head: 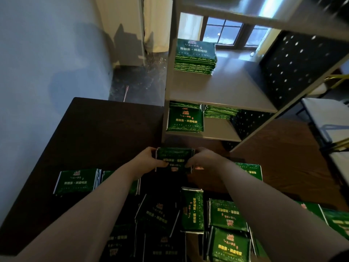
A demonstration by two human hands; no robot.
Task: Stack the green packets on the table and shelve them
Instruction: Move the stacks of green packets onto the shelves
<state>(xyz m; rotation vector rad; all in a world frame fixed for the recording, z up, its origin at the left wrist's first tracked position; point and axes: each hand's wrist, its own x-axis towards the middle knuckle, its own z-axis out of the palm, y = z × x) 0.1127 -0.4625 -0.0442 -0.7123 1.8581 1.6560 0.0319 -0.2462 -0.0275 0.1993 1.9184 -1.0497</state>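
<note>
A small stack of green packets (174,157) sits between both hands near the far edge of the dark table (90,133). My left hand (151,159) grips its left side and my right hand (204,160) grips its right side. Several loose green packets (226,214) lie scattered on the near part of the table. The grey shelf unit (217,87) stands just beyond, with a stack of green packets (195,56) on its middle shelf and more stacks (186,120) on the shelf below.
A pale wall runs along the left. Behind the shelf are a window (226,33) and a curtain (154,25). The shelf's right side is a black perforated panel (294,69). A white table or chair with metal legs (324,118) stands at the right.
</note>
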